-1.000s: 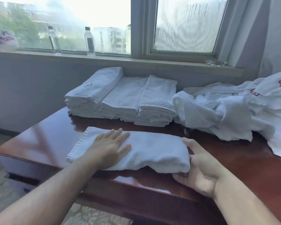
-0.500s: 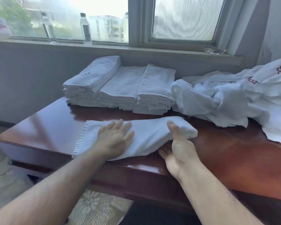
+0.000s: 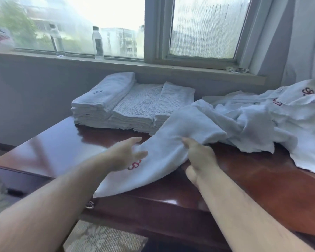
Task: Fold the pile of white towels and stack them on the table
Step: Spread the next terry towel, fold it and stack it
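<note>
White folded towel (image 3: 171,142), soft and limp, sags off table (image 3: 53,153); right hand (image 3: 198,157) pinches its middle, left hand (image 3: 124,153) released, fingers straight; better gripped along the fold.

Hotel room: monogrammed towels (image 3: 180,142), polished wooden table (image 3: 262,179), water bottles (image 3: 97,43) on windowsill.

- I see a glossy reddish-brown wooden table (image 3: 58,150) below the window.
- At its far edge lies a stack of folded towels (image 3: 131,106), in three piles side by side.
- Right of them sprawls a heap of unfolded towels (image 3: 265,124), touching the stack.
- A half-folded towel (image 3: 164,153) lies on the near part, one corner overhanging the front edge.
</note>
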Motion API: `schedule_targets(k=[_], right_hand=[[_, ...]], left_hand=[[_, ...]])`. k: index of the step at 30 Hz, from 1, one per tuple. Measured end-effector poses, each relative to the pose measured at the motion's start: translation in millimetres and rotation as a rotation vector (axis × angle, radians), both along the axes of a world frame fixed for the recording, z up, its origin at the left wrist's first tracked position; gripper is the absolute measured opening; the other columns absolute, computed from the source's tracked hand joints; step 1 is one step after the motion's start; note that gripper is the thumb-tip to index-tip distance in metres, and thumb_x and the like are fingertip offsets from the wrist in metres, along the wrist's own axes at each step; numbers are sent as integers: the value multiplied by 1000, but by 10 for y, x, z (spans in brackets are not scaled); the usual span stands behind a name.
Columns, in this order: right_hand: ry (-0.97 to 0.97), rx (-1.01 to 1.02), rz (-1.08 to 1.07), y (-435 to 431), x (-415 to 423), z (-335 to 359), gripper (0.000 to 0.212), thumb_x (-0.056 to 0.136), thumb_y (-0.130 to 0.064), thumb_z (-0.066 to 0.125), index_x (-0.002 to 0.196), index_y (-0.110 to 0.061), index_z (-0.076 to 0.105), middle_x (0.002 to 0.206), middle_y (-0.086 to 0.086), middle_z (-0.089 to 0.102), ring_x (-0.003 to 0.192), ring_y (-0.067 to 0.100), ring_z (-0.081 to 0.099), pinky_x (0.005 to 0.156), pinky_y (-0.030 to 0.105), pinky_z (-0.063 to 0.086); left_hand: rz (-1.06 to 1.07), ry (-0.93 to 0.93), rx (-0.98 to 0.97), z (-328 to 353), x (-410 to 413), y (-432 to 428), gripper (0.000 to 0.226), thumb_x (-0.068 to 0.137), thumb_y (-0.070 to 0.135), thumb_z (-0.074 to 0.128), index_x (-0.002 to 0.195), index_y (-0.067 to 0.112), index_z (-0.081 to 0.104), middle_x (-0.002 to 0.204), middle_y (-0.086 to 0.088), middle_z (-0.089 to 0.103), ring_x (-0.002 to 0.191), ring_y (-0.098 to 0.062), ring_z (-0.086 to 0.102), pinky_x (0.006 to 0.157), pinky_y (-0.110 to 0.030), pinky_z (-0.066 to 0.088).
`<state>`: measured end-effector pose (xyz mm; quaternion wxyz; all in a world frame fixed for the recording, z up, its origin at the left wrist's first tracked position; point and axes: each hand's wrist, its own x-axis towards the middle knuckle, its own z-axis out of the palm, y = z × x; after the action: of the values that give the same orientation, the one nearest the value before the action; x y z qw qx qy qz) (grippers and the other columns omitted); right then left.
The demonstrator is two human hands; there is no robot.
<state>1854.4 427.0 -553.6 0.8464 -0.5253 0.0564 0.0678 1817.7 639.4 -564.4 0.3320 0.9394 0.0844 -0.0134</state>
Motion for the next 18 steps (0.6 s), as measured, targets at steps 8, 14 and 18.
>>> schedule_targets(k=[8,14,18], right_hand=[[-215,-67,263,120,567,349,18,94,-15,62,99,-14,79,106,15,76,97,34,74,72,50,60],[-321,-150,197,334,1144,576,25,86,-13,67,109,-6,70,95,17,76,82,34,75,63,41,58],[-376,-157,167,502,1550,668,29,82,-13,68,112,-12,66,96,11,78,89,33,76,71,45,62]], left_hand=[[35,-8,-18,-110,202,260,76,79,68,70,139,27,50,129,7,65,115,-17,61,103,-36,47],[69,-111,-151,-37,341,366,34,77,57,80,92,27,74,83,13,77,78,-7,73,82,-38,59],[119,-243,-272,9,452,424,29,85,53,74,100,29,72,88,13,77,79,-8,73,82,-41,60]])
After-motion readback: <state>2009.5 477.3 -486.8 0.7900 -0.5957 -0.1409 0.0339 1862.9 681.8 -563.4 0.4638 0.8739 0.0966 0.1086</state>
